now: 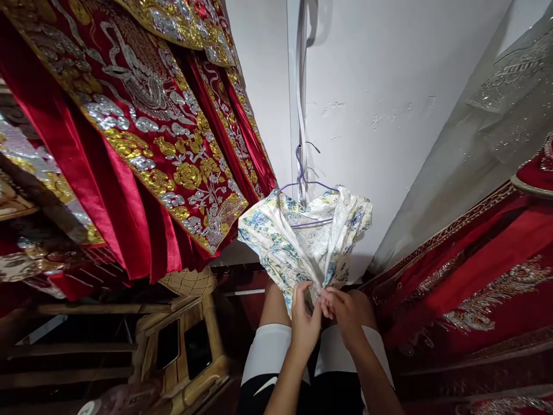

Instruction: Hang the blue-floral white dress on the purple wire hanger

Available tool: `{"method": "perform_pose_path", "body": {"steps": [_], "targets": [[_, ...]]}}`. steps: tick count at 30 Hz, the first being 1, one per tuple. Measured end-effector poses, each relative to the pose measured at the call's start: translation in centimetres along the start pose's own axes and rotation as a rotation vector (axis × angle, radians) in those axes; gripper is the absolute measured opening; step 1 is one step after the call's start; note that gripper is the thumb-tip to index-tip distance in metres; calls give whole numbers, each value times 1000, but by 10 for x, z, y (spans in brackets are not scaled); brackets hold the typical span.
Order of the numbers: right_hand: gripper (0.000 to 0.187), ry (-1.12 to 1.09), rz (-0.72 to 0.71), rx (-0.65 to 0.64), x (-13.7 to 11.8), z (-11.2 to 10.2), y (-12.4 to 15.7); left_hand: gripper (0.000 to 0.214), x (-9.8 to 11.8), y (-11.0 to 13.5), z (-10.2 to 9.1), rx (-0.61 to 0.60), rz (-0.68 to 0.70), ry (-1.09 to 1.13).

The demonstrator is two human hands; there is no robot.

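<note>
A white blouse [280,248] with a blue and yellow floral print hangs on a thin purple wire hanger [319,183] in front of the wall. Its neckline is parted, and the two front edges meet low down, above the knees. My left hand [306,308] is closed on one front edge, fingers bent around the cloth. Close beside it, my right hand [339,308] pinches the other edge near where the two come together. The fingertips of both hands nearly touch. Whether a button or fastener lies between them is too small to make out.
Red garments [173,144] with gold and silver sequins hang at the left. More red beaded clothing [496,276] and a sheer sparkling white fabric [488,132] hang at the right. A bamboo chair [207,340] holding two dark phones [197,347] stands lower left. Behind is a white wall [389,75].
</note>
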State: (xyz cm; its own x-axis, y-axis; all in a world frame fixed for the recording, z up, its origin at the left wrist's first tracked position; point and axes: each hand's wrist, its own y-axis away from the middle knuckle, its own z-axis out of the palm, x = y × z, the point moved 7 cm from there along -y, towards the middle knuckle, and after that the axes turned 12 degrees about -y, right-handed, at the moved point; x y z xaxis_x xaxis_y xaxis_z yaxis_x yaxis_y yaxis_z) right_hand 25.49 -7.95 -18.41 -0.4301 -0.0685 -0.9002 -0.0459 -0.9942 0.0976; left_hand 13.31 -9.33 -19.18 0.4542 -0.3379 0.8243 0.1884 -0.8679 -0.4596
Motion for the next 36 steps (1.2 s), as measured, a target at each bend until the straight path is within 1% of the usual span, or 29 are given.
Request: {"method": "perform_pose_path", "body": {"steps": [1,3,5,7,9,12,14,17,19,22,24,25,27,29,30,31,33,34,36], "targets": [[38,39,40,-63,2,4,0,18,3,1,6,-37,4,12],[34,132,94,-151,2,10,-1,8,3,0,7,-36,-2,15],[31,234,85,-182,-7,15,-5,10,0,-3,4,-18,9,-1],[28,302,22,-192,-27,21,-15,14,-2,-6,1,-11,37,-22],[25,324,-52,-197,-55,31,-30,19,-5,-6,1,-6,62,-49],[24,294,-128,-157,-104,47,-61,20,-10,-3,9,-22,94,-91],[27,206,-159,-180,-135,61,-81,20,-13,2,17,-58,118,-104],[28,97,-235,-167,-171,78,-97,20,-17,10,27,-122,165,-104],[26,50,-277,-168,-181,86,-98,20,-17,10,28,-158,181,-101],[26,46,-306,-211,-178,96,-90,16,-10,-6,21,-239,179,-82],[26,67,-325,-230,-171,98,-85,9,3,-29,10,-266,175,-53],[24,76,-330,-233,-168,98,-84,9,13,-45,1,-245,174,-39],[21,84,-337,-228,-166,97,-82,21,39,-82,-24,-128,204,-6],[21,101,-353,-225,-168,96,-81,31,71,-120,-49,8,279,-3],[22,117,-371,-233,-171,97,-79,33,89,-137,-57,32,344,-31],[23,132,-394,-244,-174,98,-78,34,106,-151,-63,50,417,-67],[24,150,-432,-278,-179,101,-75,28,135,-173,-68,53,547,-154],[24,150,-442,-291,-180,103,-75,23,146,-181,-67,55,601,-192],[23,142,-452,-285,-179,102,-77,16,157,-189,-63,53,663,-268]]}}
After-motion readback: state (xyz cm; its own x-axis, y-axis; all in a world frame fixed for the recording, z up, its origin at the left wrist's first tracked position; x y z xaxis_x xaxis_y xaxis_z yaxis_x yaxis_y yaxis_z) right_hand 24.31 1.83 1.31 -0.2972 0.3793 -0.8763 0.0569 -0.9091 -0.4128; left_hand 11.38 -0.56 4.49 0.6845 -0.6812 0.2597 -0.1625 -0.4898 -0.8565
